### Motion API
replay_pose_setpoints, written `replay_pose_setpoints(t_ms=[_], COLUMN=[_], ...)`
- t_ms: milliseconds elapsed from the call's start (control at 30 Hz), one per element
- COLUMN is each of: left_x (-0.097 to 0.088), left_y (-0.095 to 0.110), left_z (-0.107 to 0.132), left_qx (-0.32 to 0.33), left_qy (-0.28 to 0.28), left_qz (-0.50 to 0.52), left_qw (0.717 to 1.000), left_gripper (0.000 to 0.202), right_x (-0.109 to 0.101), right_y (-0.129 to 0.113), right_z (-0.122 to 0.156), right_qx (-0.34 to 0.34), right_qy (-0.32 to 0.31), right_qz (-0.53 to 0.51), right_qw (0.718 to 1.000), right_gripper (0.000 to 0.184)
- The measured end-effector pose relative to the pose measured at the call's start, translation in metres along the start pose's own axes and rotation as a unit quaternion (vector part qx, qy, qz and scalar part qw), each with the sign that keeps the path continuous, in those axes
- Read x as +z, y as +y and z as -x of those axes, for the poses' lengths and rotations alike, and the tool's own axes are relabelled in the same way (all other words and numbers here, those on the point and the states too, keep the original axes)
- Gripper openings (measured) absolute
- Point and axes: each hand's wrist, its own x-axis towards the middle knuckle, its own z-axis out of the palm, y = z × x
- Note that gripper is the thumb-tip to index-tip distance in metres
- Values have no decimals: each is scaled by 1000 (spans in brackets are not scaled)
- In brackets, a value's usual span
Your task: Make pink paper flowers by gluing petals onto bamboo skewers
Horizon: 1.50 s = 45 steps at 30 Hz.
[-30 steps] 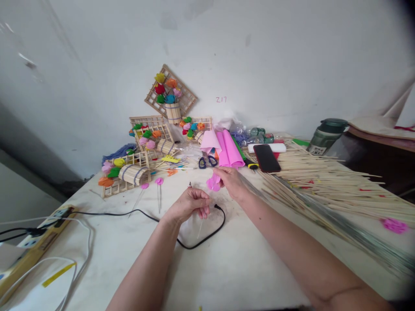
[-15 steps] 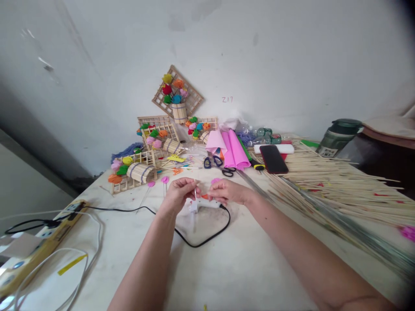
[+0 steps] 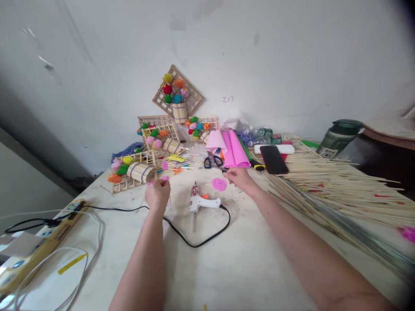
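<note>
A broad white table [image 3: 246, 268], scuffed and matte, fills the near half of the view. Along its right side sprawls a big loose heap of thin pale bamboo sticks [image 3: 340, 181], with a flat black phone [image 3: 274, 159] lying on its far left edge. At the far left stand small slatted wooden racks [image 3: 142, 166] dotted with bright paper flowers. Far centre, smooth rolled pink paper sheets [image 3: 231, 149] rest beside dark-handled scissors [image 3: 211, 162]. A thin black cord [image 3: 194, 242] loops across the middle of the table to a white glue gun [image 3: 202, 202] lying on its side between the two hands.

Left hand [image 3: 158, 193] is closed into a loose fist, left of the glue gun, fingers curled around a slim stick topped by a tiny pink flower [image 3: 165, 165]. Right hand [image 3: 238, 178] reaches further out, fingers pinched together near the scissors; what, if anything, they grip is too small to tell. Just left of it a round, crinkled pink paper disc [image 3: 219, 184] lies flat on the table.
</note>
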Motion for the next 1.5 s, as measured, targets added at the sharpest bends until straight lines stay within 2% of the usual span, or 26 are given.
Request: replay_pose_setpoints(t_ms=[67,167,300,467,633,700,800,967,1033,1167,1267,1433,1500], left_x=[0,2,6,8,11,13,17,18,16,12,12,12,12], left_y=[-1,-4,-10,-13,0,5,13,29,39,64,79,86,84], left_z=[-1,-2,-6,-7,4,10,17,20,22,32,40,41,39], left_qx=[-21,-45,-64,-64,1,41,81,89,91,97,124,131,116], left_qy=[10,1,-14,-9,53,61,44,4,-34,-181,-268,-307,-381], left_qz=[-79,-123,-140,-139,-110,-90,-57,26,114,273,290,260,266], left_qw=[997,991,988,988,992,993,994,996,989,940,910,906,878], left_gripper=[26,29,29,31,32,32,31,32,31,33,37,44,49], right_x=[2,4,8,15,11,9,7,4,3,1,1,-1,-3], right_y=[-1,-9,-14,-5,-3,-2,5,24,29,29,21,-9,-23], right_z=[3,10,15,13,12,11,8,2,0,-3,-2,7,12], right_qx=[-18,-44,-27,-14,13,18,9,-34,-62,-101,-128,-206,-250], right_qy=[-19,-45,-63,-45,-33,-29,-28,-40,-44,-42,-38,-62,-68], right_qz=[140,297,384,375,312,292,265,211,182,115,68,34,50], right_qw=[990,953,921,926,949,956,964,976,980,987,989,976,965], right_gripper=[14,17,22,23,12,11,11,15,15,15,16,16,16])
